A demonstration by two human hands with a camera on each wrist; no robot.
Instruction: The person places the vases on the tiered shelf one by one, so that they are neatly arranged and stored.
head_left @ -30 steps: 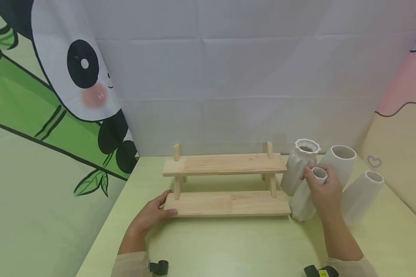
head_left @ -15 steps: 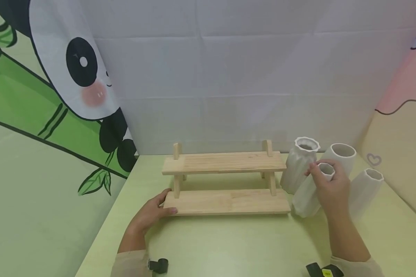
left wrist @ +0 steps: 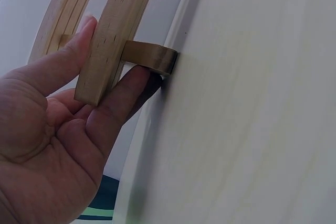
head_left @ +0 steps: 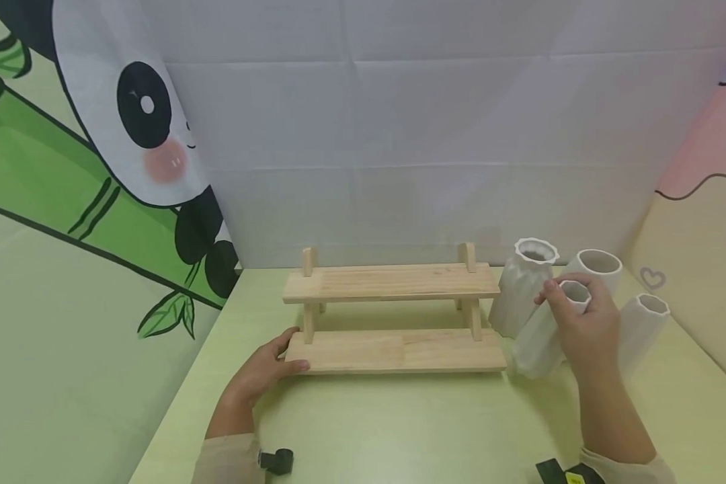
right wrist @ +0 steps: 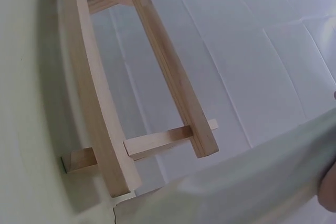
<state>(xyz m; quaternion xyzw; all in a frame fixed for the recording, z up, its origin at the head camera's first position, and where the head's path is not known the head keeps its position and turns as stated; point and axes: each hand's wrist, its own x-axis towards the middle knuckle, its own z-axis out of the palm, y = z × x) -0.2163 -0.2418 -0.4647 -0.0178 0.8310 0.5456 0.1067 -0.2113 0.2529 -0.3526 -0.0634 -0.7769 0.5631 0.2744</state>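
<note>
A two-tier wooden display shelf (head_left: 393,351) stands on the table. My left hand (head_left: 260,376) holds the left end of its lower board, thumb on top and fingers underneath; the left wrist view shows the board (left wrist: 113,30) between thumb and fingers. My right hand (head_left: 591,326) grips a slim white faceted vase (head_left: 538,343) near its rim, just right of the shelf. Whether the vase's base touches the table is hard to tell. In the right wrist view, part of the vase (right wrist: 226,182) crosses the lower right, and only a bit of a finger shows at the edge.
Behind the right hand stand a ribbed white vase (head_left: 520,296) with a wavy rim and a smooth round white vase (head_left: 601,265). Another faceted white vase (head_left: 641,329) is at the right, partly hidden by the hand. A pale cloth backdrop (head_left: 399,134) hangs behind the table.
My right hand has moved a little to the right with the slim vase, covering more of the vase at the right. My left hand has stayed on the shelf.
</note>
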